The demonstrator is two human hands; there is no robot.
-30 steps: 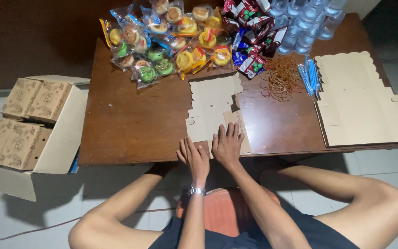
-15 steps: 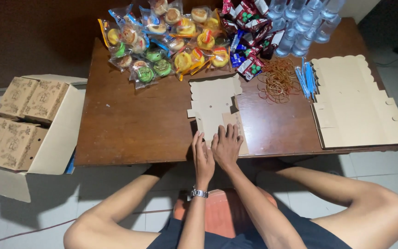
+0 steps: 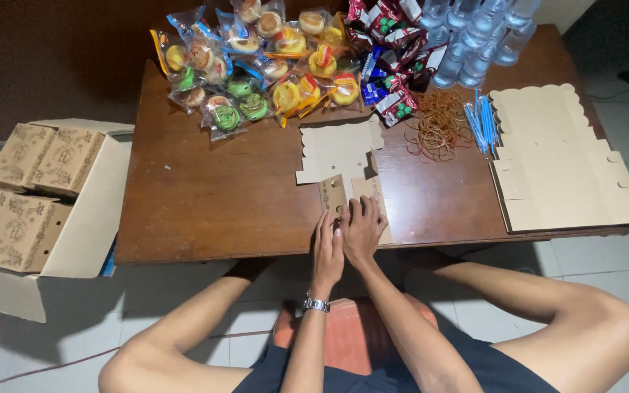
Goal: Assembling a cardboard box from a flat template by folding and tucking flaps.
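Note:
A flat tan cardboard box blank (image 3: pixel 338 149) lies on the brown wooden table (image 3: pixel 212 196), reaching to the near edge. My left hand (image 3: pixel 327 251), with a silver watch on the wrist, and my right hand (image 3: pixel 362 229) sit side by side on the blank's near end. Their fingers press and pinch a folded flap there. The part of the blank under my hands is hidden.
Along the far edge lie several bagged colourful cakes (image 3: pixel 256 65), dark red snack packets (image 3: pixel 387 44) and water bottles (image 3: pixel 467 36). Rubber bands (image 3: pixel 438 127) and blue straws (image 3: pixel 480 124) sit beside a stack of flat blanks (image 3: pixel 562 160). An open carton (image 3: pixel 81 225) of folded boxes stands left.
My hands have come closer together and slid toward the table's near edge. The near end of the blank now looks folded narrower under them.

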